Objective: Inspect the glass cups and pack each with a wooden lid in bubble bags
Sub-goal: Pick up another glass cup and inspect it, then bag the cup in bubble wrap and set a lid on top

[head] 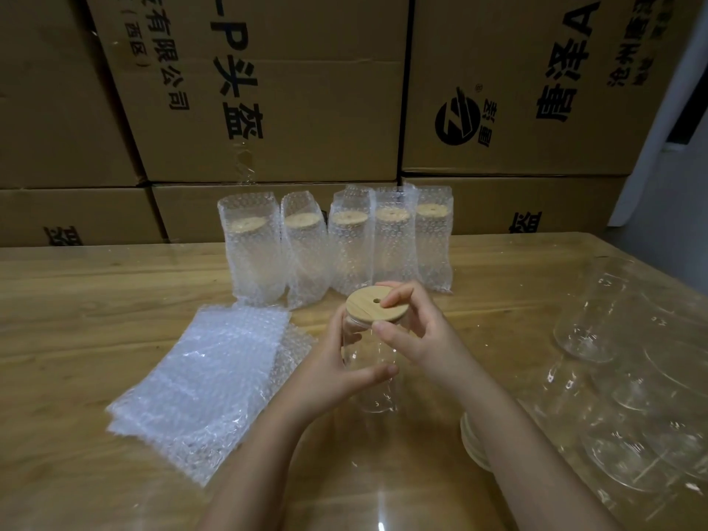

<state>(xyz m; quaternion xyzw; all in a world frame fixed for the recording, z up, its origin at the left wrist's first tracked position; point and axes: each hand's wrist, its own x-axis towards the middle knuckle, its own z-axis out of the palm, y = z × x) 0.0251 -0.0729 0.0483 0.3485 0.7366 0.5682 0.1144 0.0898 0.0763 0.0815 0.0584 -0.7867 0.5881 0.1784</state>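
A clear glass cup (373, 389) stands upright on the wooden table (95, 320), near the middle. My left hand (333, 362) wraps around its side. A round wooden lid (373, 305) with a small hole sits on the cup's rim, and my right hand (417, 331) pinches its right edge with thumb and fingers. To the left lies a flat stack of empty bubble bags (207, 381). Several packed cups in bubble bags (337, 243), each with a wooden lid inside, stand in a row behind the cup.
Several bare glass cups (590, 323) stand at the right of the table. A stack of wooden lids (473, 442) sits by my right forearm, partly hidden. Large cardboard boxes (268, 90) form a wall behind the table.
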